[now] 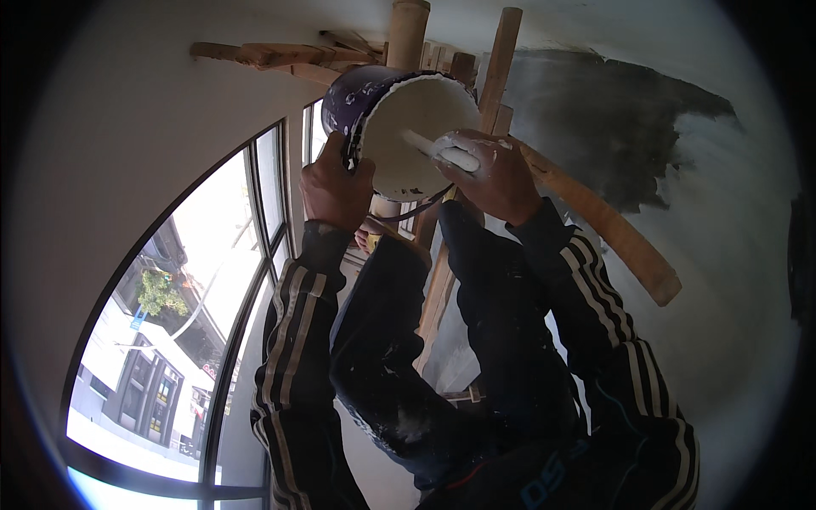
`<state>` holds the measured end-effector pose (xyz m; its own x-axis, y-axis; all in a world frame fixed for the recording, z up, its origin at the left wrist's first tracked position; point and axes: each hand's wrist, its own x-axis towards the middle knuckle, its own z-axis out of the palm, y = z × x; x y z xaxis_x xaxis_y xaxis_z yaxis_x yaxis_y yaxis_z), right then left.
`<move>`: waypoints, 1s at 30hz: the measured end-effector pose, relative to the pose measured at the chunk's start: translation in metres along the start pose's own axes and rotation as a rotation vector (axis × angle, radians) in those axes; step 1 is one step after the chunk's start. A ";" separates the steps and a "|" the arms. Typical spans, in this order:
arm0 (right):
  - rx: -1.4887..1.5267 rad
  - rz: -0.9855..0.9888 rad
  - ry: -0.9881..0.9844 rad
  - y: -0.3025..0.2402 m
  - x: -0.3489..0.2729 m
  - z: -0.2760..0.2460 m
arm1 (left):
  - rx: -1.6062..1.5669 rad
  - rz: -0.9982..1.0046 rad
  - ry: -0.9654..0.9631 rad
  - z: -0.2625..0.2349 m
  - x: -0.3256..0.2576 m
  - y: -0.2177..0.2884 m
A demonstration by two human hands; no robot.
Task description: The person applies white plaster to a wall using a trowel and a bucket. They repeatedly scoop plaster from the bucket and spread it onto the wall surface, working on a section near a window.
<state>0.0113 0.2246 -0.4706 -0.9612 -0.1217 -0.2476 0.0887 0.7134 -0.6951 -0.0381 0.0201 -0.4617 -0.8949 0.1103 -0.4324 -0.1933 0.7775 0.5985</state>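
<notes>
The left hand [336, 189] grips the rim of a purple bucket [374, 102], fingers curled over its edge, and holds it tilted so the white-coated inside faces the camera. The right hand [493, 174], smeared with white paste, is closed around a flat scraper [433, 146] whose blade reaches into the bucket's mouth and lies against the inner wall. The bucket sits just in front of wooden scaffold poles [501, 59], above the person's raised knees in dark trousers [408, 340]. Both sleeves are dark with pale stripes. To the right, a wall [722, 255] shows a dark grey wet patch [612, 127] beside paler plaster. To the left, a curved window [195, 323] looks out on a street and buildings
</notes>
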 end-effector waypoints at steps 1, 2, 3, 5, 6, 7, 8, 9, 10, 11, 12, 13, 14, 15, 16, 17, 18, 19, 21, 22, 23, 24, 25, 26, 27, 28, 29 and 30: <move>-0.069 -0.042 -0.005 0.007 0.005 0.012 | -0.013 -0.015 -0.014 0.006 0.006 -0.004; -0.141 -0.085 -0.007 0.011 0.009 0.023 | -0.027 -0.028 -0.026 0.010 0.009 -0.007; -0.226 -0.122 0.000 0.016 0.011 0.026 | -0.050 -0.028 -0.040 0.016 0.013 -0.005; -0.210 -0.107 -0.062 0.024 0.030 0.040 | -0.021 0.021 -0.023 0.018 0.020 -0.014; -0.208 -0.105 -0.088 0.026 0.042 0.042 | -0.007 0.044 -0.020 0.018 0.023 -0.018; -0.213 -0.094 -0.124 0.029 0.047 0.047 | -0.003 0.062 -0.026 0.022 0.026 -0.024; -0.235 -0.192 -0.052 0.033 0.054 0.049 | -0.027 0.092 -0.062 0.021 0.033 -0.027; -0.240 -0.205 -0.069 0.038 0.055 0.054 | -0.008 0.099 -0.084 0.021 0.036 -0.028; -0.247 -0.219 -0.086 0.044 0.056 0.058 | 0.010 0.105 -0.106 0.020 0.038 -0.028; -0.255 -0.235 -0.106 0.048 0.059 0.062 | 0.027 0.108 -0.125 0.019 0.040 -0.026; -0.313 -0.274 -0.133 0.045 0.060 0.064 | 0.079 0.089 -0.140 0.016 0.042 -0.021; -0.374 -0.316 -0.162 0.041 0.062 0.064 | 0.062 0.124 -0.153 0.017 0.044 -0.022; -0.440 -0.362 -0.191 0.036 0.063 0.064 | 0.043 0.159 -0.161 0.017 0.046 -0.023; -0.447 -0.399 -0.171 0.028 0.065 0.064 | 0.054 0.169 -0.135 0.006 0.043 -0.023; -0.467 -0.444 -0.158 0.028 0.063 0.063 | 0.086 0.263 -0.109 0.009 0.045 -0.036; -0.494 -0.486 -0.145 0.035 0.063 0.063 | 0.045 0.278 -0.125 0.018 0.052 -0.040; -0.410 -0.466 -0.136 0.049 0.061 0.062 | 0.035 0.279 -0.123 0.020 0.057 -0.038; -0.446 -0.387 -0.226 0.026 0.058 0.047 | 0.068 0.340 -0.068 0.017 0.052 -0.043; -0.394 -0.438 -0.118 0.036 0.048 0.042 | 0.116 0.326 -0.072 0.014 0.047 -0.045; -0.317 -0.335 -0.109 0.026 0.045 0.035 | 0.115 0.326 -0.080 0.021 0.051 -0.048; -0.241 -0.228 -0.112 0.015 0.044 0.031 | 0.112 0.322 -0.092 0.026 0.054 -0.056; -0.249 -0.256 -0.146 0.008 0.040 0.033 | 0.075 0.269 -0.056 0.034 0.047 -0.069; -0.282 -0.240 -0.119 0.003 0.037 0.025 | 0.037 0.293 -0.042 0.037 0.052 -0.066; -0.217 -0.227 -0.104 0.003 0.035 0.028 | 0.073 0.229 -0.037 0.036 0.042 -0.069; -0.157 -0.193 -0.061 0.005 0.031 0.027 | 0.111 0.198 -0.046 0.035 0.037 -0.066; -0.093 -0.154 -0.026 0.008 0.029 0.026 | 0.149 0.161 -0.062 0.036 0.034 -0.063; -0.079 -0.163 -0.008 0.007 0.025 0.025 | 0.143 0.131 -0.034 0.038 0.030 -0.061; -0.063 -0.168 0.039 0.006 0.020 0.021 | 0.150 0.128 -0.004 0.040 0.032 -0.056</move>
<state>-0.0021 0.2124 -0.4940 -0.9706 -0.2170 -0.1040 -0.0897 0.7274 -0.6803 -0.0395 0.0047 -0.5358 -0.9066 0.2161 -0.3625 -0.0162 0.8404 0.5417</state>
